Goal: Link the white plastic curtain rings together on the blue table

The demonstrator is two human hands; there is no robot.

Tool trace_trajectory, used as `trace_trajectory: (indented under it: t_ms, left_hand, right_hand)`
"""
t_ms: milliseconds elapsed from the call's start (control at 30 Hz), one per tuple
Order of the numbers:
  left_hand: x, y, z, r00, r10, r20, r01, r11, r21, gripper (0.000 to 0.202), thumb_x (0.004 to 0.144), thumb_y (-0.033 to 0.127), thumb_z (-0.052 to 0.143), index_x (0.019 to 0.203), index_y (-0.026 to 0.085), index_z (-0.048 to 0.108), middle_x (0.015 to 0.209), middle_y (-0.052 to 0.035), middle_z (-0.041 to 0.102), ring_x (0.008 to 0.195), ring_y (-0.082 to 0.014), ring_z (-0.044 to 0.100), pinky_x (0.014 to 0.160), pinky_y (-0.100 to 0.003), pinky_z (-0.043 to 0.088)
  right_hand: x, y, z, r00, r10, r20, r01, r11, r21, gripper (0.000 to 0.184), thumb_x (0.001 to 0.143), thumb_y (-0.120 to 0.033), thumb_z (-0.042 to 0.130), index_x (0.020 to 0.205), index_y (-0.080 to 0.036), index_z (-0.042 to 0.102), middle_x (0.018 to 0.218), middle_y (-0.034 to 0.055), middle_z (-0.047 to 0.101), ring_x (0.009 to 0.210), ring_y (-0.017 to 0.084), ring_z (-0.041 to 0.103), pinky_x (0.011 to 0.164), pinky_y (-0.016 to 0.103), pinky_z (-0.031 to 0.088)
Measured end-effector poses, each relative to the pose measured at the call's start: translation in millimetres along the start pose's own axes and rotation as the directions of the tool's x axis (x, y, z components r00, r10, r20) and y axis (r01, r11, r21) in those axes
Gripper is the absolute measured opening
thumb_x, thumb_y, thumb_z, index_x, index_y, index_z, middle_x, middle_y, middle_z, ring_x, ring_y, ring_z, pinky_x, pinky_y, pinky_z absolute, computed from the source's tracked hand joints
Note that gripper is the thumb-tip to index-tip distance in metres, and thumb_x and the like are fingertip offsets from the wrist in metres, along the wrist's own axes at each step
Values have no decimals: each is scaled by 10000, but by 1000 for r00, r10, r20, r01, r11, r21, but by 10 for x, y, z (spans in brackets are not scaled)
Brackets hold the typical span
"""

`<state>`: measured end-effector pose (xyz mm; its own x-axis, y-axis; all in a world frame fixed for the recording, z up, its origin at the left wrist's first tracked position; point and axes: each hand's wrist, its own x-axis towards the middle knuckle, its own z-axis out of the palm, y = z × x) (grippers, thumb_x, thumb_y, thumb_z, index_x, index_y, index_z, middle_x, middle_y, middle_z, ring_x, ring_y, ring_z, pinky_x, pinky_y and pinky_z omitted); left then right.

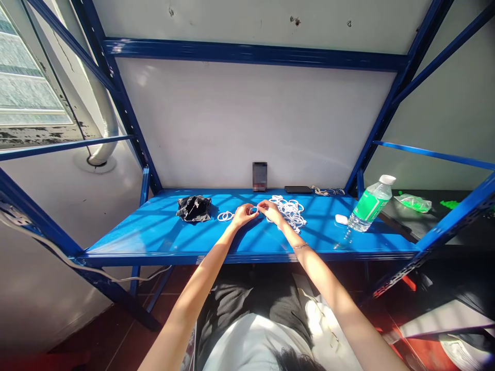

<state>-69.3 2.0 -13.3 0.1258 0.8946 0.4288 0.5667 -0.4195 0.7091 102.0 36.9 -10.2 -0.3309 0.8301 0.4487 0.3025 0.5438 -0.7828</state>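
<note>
My left hand (pixel 244 214) and my right hand (pixel 269 210) meet near the middle of the blue shelf, fingertips close together. Between them is a white ring (pixel 253 209), pinched by the fingers of both hands. Just right of my right hand lies a loose heap of white rings (pixel 291 210), partly behind the hand. A few more white rings (pixel 225 216) rest to the left of my left hand. Farther left sits a crumpled black plastic bag (pixel 194 208).
A green-labelled water bottle (pixel 370 205) stands at the right beside a small white case (pixel 341 219). Along the back are a small upright dark screen (pixel 260 176), a flat black phone (pixel 298 189) and a cable (pixel 327 191). Blue metal posts (pixel 135 129) frame the blue shelf (pixel 154 237).
</note>
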Motion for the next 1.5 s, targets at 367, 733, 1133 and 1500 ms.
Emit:
trace_trajectory:
  t_ms: [367, 733, 1133, 1500]
  left_hand:
    - [-53, 112, -68, 992, 73, 99, -68, 996, -57, 392, 719, 486, 648, 848, 115, 650, 698, -32, 623, 608, -121, 513, 540, -218, 377]
    - [-339, 168, -132, 980, 171, 105, -175, 984, 27, 404, 849, 452, 582, 1112, 156, 665, 1020, -90, 703, 805, -203, 640, 686, -286, 504]
    - [-487, 176, -104, 980, 197, 23, -198, 978, 69, 289, 886, 352, 561, 1113, 187, 630, 1144, -89, 659, 1010, -219, 636, 759, -297, 545]
    - [-496, 217, -52, 986, 167, -19, -167, 986, 10, 311, 862, 348, 577, 1128, 191, 611, 1119, -76, 666, 972, -202, 642, 720, -272, 545]
  right_hand:
    - [-102, -196, -111, 992, -83, 92, 80, 996, 41, 172, 795, -350, 625, 788, -178, 641, 828, 47, 682, 754, 164, 630, 691, 289, 516]
    - [-172, -271, -69, 981, -117, 153, 105, 991, 86, 231, 773, -389, 671, 808, -161, 665, 814, 52, 689, 744, 175, 646, 696, 303, 525]
    - [-309, -385, -61, 963, -202, 178, 196, 979, 51, 153, 785, -310, 652, 846, -171, 658, 813, 45, 687, 738, 171, 647, 697, 305, 545]
    - [-312, -438, -67, 968, -237, 87, 239, 971, -21, 99, 794, -273, 635, 808, -175, 647, 774, 37, 686, 706, 161, 637, 671, 290, 528]
